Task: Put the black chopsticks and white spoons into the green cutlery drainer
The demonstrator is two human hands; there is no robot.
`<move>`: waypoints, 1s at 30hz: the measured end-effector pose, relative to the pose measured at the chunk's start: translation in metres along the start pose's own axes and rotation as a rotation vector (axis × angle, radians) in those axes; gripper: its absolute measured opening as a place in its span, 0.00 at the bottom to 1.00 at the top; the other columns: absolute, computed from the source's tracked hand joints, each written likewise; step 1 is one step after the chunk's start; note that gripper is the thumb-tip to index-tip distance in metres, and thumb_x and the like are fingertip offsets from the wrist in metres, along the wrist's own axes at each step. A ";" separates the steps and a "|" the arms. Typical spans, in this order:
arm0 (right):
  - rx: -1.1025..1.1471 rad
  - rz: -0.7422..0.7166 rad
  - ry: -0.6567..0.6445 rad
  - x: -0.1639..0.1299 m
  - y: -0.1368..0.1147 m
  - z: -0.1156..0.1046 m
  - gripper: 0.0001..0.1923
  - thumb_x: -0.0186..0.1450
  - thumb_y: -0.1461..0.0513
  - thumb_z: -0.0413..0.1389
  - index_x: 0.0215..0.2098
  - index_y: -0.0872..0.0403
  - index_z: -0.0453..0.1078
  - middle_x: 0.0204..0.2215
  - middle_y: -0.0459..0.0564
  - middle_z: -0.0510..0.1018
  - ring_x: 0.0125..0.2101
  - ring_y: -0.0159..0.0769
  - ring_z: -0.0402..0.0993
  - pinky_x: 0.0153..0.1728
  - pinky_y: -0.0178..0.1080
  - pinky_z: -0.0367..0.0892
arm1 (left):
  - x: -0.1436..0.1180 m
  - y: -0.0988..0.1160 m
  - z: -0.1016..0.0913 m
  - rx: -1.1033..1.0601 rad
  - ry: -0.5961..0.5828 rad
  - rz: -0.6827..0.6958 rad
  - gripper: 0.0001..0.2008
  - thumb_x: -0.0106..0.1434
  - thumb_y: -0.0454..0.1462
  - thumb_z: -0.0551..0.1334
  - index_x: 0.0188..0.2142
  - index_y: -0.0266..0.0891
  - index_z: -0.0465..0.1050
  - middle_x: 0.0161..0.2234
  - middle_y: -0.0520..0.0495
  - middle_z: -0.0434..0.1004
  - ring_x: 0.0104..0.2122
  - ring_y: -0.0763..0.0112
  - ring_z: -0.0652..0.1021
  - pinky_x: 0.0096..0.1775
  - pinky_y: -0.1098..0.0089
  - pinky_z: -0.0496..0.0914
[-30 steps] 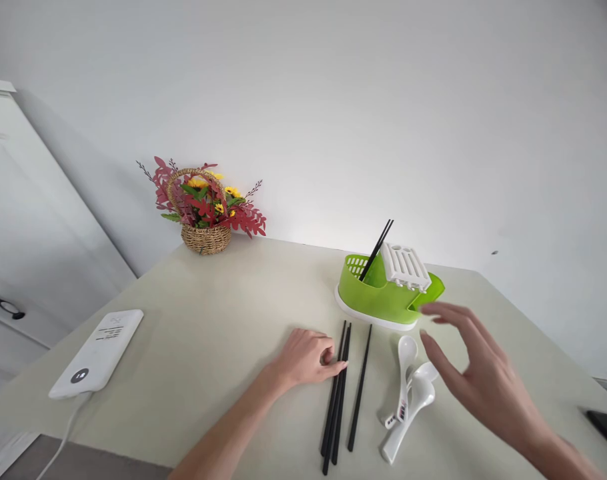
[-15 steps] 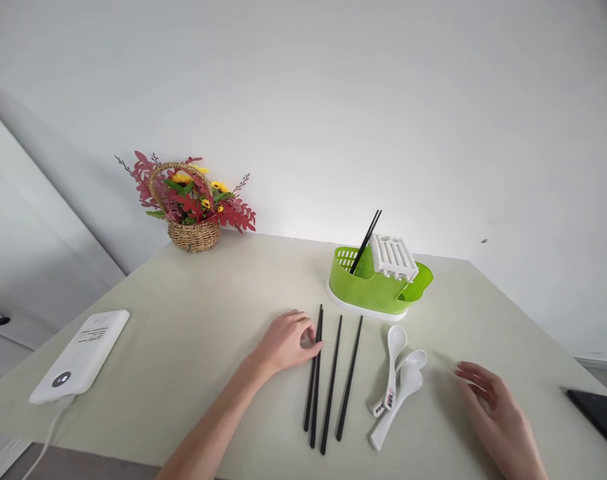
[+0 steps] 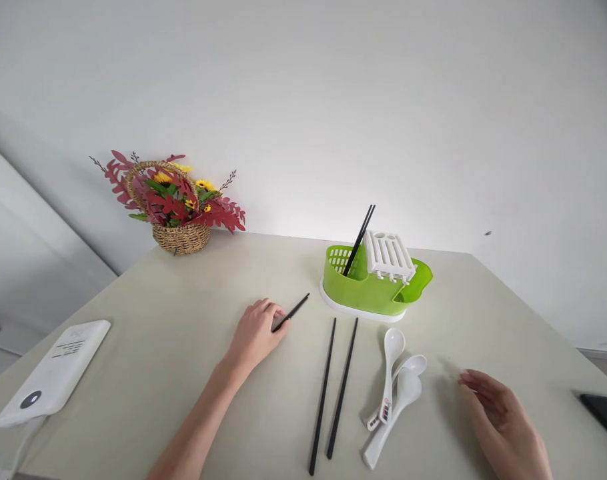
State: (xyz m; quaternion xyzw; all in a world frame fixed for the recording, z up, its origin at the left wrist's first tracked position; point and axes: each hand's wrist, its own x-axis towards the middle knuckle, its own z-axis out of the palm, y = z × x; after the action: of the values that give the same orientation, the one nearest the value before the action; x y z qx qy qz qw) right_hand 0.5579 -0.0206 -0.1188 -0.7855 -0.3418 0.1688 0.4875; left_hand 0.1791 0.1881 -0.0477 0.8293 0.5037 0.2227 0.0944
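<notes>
My left hand [image 3: 256,331] is closed around black chopsticks [image 3: 292,311] whose tips stick out up and to the right, lifted off the table. Two more black chopsticks [image 3: 332,390] lie side by side on the pale table [image 3: 183,373] just right of that hand. Three white spoons [image 3: 394,387] lie in a loose pile beside them. My right hand [image 3: 503,420] rests on the table right of the spoons, fingers loosely curled, holding nothing. Behind stands a green cutlery drainer [image 3: 373,287] with a white rack and a pair of black chopsticks [image 3: 359,239] standing in it.
A wicker basket of red and yellow flowers [image 3: 176,210] stands at the back left by the wall. A white power bank [image 3: 51,373] with a cable lies at the left edge. A dark phone [image 3: 603,413] lies at the right edge.
My left hand has picked up two of the chopsticks from the row and drawn them left. My right hand dropped from near the drainer to the table. The view shifted slightly left.
</notes>
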 end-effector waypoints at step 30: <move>-0.009 0.118 0.011 -0.002 -0.013 -0.001 0.30 0.57 0.41 0.62 0.50 0.49 0.74 0.51 0.53 0.83 0.55 0.54 0.77 0.63 0.55 0.63 | -0.007 -0.009 0.016 0.285 0.055 0.027 0.21 0.78 0.48 0.50 0.36 0.38 0.71 0.36 0.40 0.75 0.37 0.56 0.75 0.42 0.59 0.68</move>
State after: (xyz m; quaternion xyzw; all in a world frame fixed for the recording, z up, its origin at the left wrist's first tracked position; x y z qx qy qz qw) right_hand 0.5523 -0.0195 -0.1072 -0.8075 -0.2930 0.1912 0.4749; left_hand 0.1767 0.1875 -0.0670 0.8347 0.5212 0.1729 -0.0413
